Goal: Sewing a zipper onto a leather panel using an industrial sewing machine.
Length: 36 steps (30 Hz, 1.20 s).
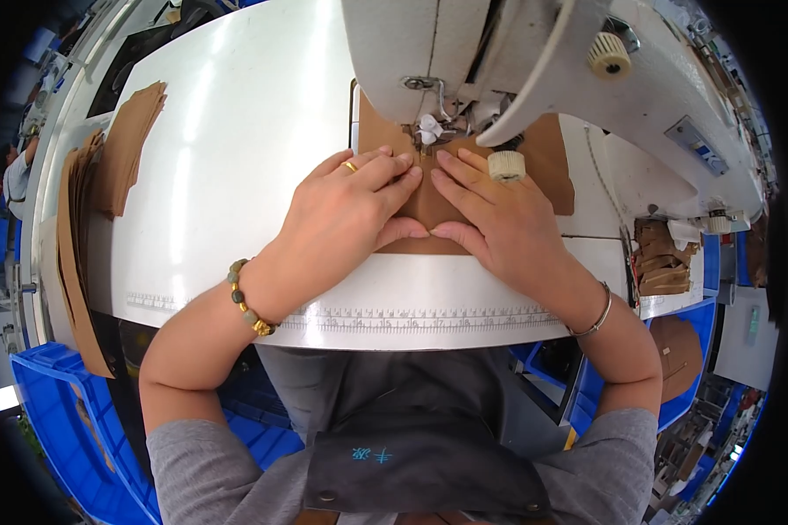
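Observation:
A brown piece of cloth-like material [547,166] lies under the needle area of a white sewing machine [639,96]. My left hand [350,197], with a ring and a beaded bracelet, rests on the piece just left of the presser foot [426,147]. On the other side my right hand [503,214] lies on the same piece, its fingers stretched toward the foot. Both thumbs point inward and their tips nearly meet on the material's near part. Neither hand grips anything; the fingers press down on the surface. The needle tip is too small to make out.
A ruler strip [411,322] runs along the near edge of the white table [236,149]. Stacked brown pieces [136,149] lie at left, with others [79,254] hanging over the edge. Small brown pieces [661,258] sit at right. Blue bins [79,420] stand below.

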Each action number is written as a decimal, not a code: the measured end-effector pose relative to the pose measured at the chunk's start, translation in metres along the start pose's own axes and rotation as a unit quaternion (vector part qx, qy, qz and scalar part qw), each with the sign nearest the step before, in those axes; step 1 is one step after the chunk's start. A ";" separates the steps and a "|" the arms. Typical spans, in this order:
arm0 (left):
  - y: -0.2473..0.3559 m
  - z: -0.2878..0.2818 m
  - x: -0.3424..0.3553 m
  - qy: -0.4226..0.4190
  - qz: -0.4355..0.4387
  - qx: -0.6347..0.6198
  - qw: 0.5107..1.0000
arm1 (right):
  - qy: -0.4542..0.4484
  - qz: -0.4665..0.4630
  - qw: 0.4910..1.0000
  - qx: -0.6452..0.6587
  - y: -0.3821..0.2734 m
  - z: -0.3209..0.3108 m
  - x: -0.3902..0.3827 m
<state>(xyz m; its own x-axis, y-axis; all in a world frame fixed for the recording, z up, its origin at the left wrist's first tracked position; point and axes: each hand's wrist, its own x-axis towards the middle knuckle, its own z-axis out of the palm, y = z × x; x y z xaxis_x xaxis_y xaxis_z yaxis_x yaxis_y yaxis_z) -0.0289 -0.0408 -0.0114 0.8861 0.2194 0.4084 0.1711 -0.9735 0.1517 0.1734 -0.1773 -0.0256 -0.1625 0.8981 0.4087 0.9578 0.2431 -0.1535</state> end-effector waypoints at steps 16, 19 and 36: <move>-0.006 0.005 0.009 -0.004 -0.007 0.003 1.000 | 0.024 0.006 1.000 -0.014 0.008 0.008 0.004; -0.006 0.004 0.010 -0.012 -0.020 -0.008 1.000 | 0.022 0.017 1.000 0.000 0.008 0.006 0.004; -0.008 0.006 0.011 0.005 -0.004 0.023 1.000 | 0.010 0.016 1.000 0.012 0.009 0.004 0.006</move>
<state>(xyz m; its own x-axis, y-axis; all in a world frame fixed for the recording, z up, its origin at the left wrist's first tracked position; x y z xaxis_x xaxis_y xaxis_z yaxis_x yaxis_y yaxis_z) -0.0177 -0.0314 -0.0138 0.8805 0.2273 0.4161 0.1978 -0.9737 0.1132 0.1801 -0.1681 -0.0284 -0.1272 0.8979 0.4214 0.9562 0.2239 -0.1886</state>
